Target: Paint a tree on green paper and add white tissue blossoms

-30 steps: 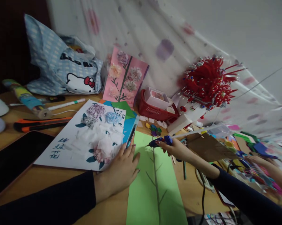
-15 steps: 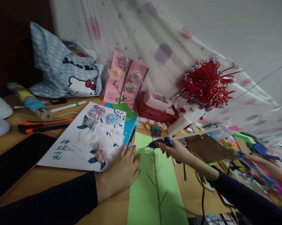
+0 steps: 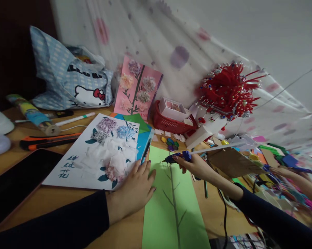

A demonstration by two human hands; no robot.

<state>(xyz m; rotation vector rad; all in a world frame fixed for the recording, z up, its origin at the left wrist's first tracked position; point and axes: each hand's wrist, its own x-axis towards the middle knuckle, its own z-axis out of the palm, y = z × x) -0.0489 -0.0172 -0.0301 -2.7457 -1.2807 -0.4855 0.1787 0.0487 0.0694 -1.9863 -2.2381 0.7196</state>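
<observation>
My right hand (image 3: pixel 191 164) is wrapped round a blue hot glue gun (image 3: pixel 172 158) with a long glue stick (image 3: pixel 215 148) out of its back. The gun's nozzle points left, over the upper part of a light green sheet (image 3: pixel 158 214). A dark stem with side twigs is drawn down that sheet. My left hand (image 3: pixel 135 190) lies flat with its fingers stretched out, at the sheet's left edge. Beside its fingertips is a blue pen (image 3: pixel 145 152). White paper with crumpled tissue flowers (image 3: pixel 75 148) lies left of that hand.
A pink flower picture (image 3: pixel 137 90) leans at the back, near a red basket (image 3: pixel 168 122) and a bundle of red beaded strands (image 3: pixel 230 90). At left lie a phone (image 3: pixel 18 183) and an orange-black cutter (image 3: pixel 49 140). Another person's hand (image 3: pixel 285 172) is among craft scraps at right.
My two hands and the glue gun keep nearly the same place over the green sheet. The view shifts very slightly. The other person's hand at right has moved a little.
</observation>
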